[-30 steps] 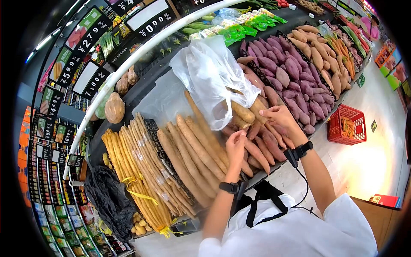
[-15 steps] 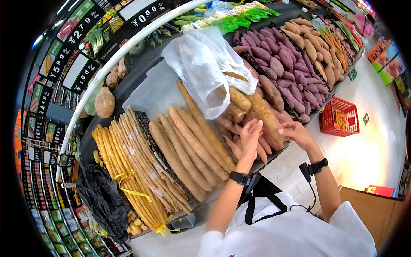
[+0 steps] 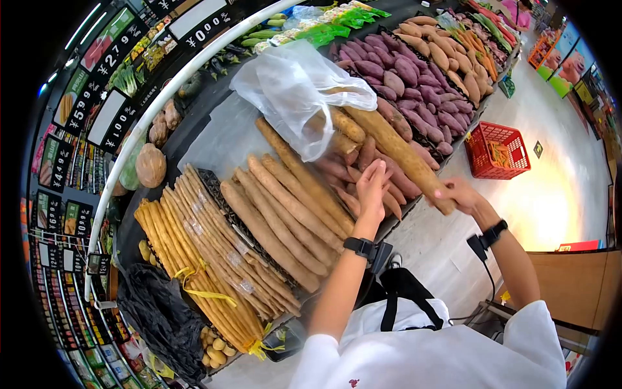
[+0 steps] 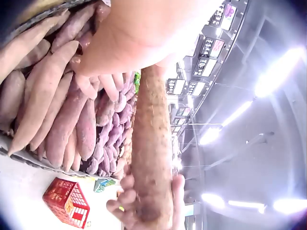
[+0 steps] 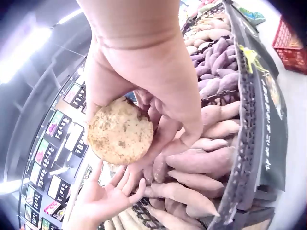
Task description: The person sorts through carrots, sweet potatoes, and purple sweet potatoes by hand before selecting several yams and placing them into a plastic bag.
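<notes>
A long, thick yam point(image 3: 403, 152) slants out of the white plastic bag point(image 3: 285, 81), and my right hand point(image 3: 461, 194) grips its lower end. Fingers and thumb wrap both sides of that end in the left wrist view, while the right wrist view shows its pale cut face point(image 5: 121, 132). My left hand point(image 3: 372, 194) hangs over the sweet potatoes, left of the yam, fingers extended and holding nothing; its palm faces up in the right wrist view point(image 5: 105, 201). Shorter yam pieces point(image 3: 348, 124) lie at the bag's mouth.
Long yams point(image 3: 278, 223) and yellow-tied bundles point(image 3: 188, 266) lie to the left, beside a black bag point(image 3: 159, 311). Purple sweet potatoes point(image 3: 405, 68) fill the crate beyond. A white rail point(image 3: 139, 126) curves along the shelf. A red basket point(image 3: 497, 152) stands on the floor at right.
The yam has come further out of the bag, toward the lower right, with my right hand now around its end. My left hand has shifted away from the bag and the shorter pieces.
</notes>
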`<state>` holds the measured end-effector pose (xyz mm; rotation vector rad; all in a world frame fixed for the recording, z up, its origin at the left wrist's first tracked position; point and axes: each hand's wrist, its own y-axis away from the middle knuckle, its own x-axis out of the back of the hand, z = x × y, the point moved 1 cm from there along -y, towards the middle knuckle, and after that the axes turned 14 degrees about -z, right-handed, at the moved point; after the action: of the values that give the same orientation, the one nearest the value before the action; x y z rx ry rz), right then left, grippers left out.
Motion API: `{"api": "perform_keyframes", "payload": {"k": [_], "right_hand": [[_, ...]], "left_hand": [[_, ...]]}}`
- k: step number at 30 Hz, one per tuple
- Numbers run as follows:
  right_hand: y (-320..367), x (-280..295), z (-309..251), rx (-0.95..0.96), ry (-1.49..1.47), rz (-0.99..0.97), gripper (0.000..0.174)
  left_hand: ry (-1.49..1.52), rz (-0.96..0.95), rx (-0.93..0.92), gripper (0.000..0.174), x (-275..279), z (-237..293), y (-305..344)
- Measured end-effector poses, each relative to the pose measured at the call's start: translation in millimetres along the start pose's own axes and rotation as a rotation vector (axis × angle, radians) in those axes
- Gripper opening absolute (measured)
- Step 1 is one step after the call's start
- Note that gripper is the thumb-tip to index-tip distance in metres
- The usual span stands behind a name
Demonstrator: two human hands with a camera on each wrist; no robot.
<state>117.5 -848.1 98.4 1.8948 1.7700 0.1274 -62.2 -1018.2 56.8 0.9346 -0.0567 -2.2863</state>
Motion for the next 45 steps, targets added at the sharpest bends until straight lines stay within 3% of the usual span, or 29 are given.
{"api": "perform_keyframes", "payload": {"k": [3,5,10,12,15,17,21,26,31,37,39,45], "right_hand": [[52,-6,40,0.001,0.065,0.037,0.054],[85,-19,62,-0.003,0.065,0.053,0.055],[171,-38,121,-0.047,0.099,0.144,0.057],[208,-41,148,-0.049,0.100,0.145,0.057],[244,-51,169,-0.042,0.079,0.148,0.058],[267,-52,186,-0.051,0.112,0.161,0.057],[272,-71,186,-0.028,0.227,0.147,0.056],[206,-101,182,0.075,0.396,0.045,0.052],[98,-146,171,0.006,0.511,-0.011,0.050],[-19,-203,137,0.066,0.560,0.092,0.054],[-52,-213,123,-0.002,0.793,0.205,0.055],[-121,-242,101,-0.244,1.018,0.396,0.054]], "left_hand": [[0.050,-0.036,0.003,0.044,-10,-18,1],[0.058,-0.103,-0.127,0.044,-14,-40,7],[-0.065,0.005,-0.058,0.032,-51,-87,70],[-0.077,-0.098,-0.050,0.037,-57,-110,95],[-0.129,-0.081,-0.110,0.036,-82,-128,145],[-0.121,-0.149,-0.041,0.038,-94,-135,169],[-0.098,-0.179,-0.093,0.038,-94,-142,195],[-0.142,0.031,-0.190,0.032,-22,-115,204],[-0.040,0.153,-0.123,0.028,80,-58,193],[0.030,0.129,-0.084,0.026,167,19,143],[0.038,0.088,-0.056,0.028,202,30,103],[0.040,0.136,0.116,0.038,248,47,28]]}}
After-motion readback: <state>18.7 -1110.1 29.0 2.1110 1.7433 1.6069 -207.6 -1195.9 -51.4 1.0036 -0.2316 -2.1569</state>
